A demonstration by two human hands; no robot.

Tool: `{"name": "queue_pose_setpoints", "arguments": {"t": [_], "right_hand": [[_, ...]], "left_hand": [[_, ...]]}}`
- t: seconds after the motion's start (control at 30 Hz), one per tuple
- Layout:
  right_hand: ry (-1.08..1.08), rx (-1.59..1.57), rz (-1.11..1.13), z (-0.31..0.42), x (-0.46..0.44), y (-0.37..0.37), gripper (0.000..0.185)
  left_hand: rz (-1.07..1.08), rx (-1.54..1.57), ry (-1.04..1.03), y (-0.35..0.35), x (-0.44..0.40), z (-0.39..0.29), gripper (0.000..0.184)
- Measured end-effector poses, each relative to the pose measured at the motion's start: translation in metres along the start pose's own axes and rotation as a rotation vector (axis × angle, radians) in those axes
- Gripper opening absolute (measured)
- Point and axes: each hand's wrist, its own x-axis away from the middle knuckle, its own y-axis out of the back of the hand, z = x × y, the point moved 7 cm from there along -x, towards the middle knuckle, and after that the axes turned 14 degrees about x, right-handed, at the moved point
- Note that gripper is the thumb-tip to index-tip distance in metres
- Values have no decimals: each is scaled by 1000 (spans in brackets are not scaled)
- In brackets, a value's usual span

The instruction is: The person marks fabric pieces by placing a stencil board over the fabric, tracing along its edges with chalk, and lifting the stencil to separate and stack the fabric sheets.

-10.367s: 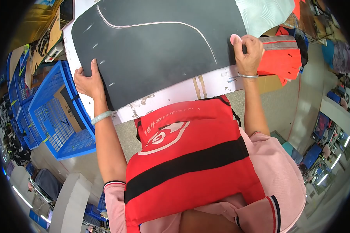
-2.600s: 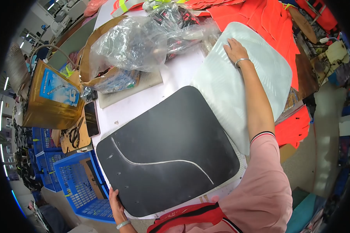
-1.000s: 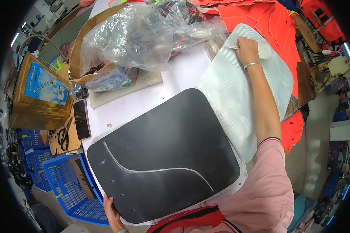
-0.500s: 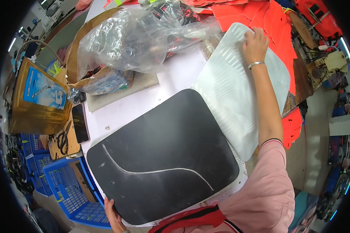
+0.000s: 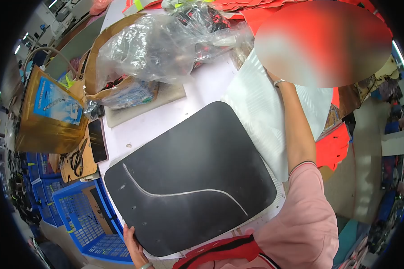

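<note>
A black panel (image 5: pixel 188 148) with rounded corners and a curved pale line across it lies in front of me on the white table. My left hand (image 5: pixel 133 244) grips its lower left edge, fingers closed at the rim. Beyond its right side lies a stack of whitish translucent sheets (image 5: pixel 256 105) with rounded corners and ribbed markings. Over these sheets my right arm reaches out. A blurred oval covers most of my right hand (image 5: pixel 272 77), so its fingers are hidden; only the wrist with a bracelet shows clearly.
A cardboard box (image 5: pixel 93 58) with clear plastic bags (image 5: pixel 143 49) stands at the back left. Beside it are a yellowish container (image 5: pixel 54 127), a phone (image 5: pixel 98 140) and scissors (image 5: pixel 77 162). Blue baskets (image 5: pixel 87 224) sit lower left. Orange-red pieces (image 5: pixel 334 145) lie at the right.
My right hand has shifted left over the white sheets, and a blur now covers it. The sheets' upper part looks shifted or bent. My left hand stays at the black panel's edge.
</note>
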Motion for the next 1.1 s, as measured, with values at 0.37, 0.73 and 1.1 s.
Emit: {"name": "queue_pose_setpoints", "arguments": {"t": [0.37,0.73,1.1], "right_hand": [[-14,-475,620,54,249,207,25],[-141,-379,606,57,292,186,35],[-184,-770,554,-8,304,167,21]], "left_hand": [[-6,-131,-121,9,1,-4,50],[2,-328,-426,5,5,-9,52],[-166,-881,-701,7,16,-8,44]]}}
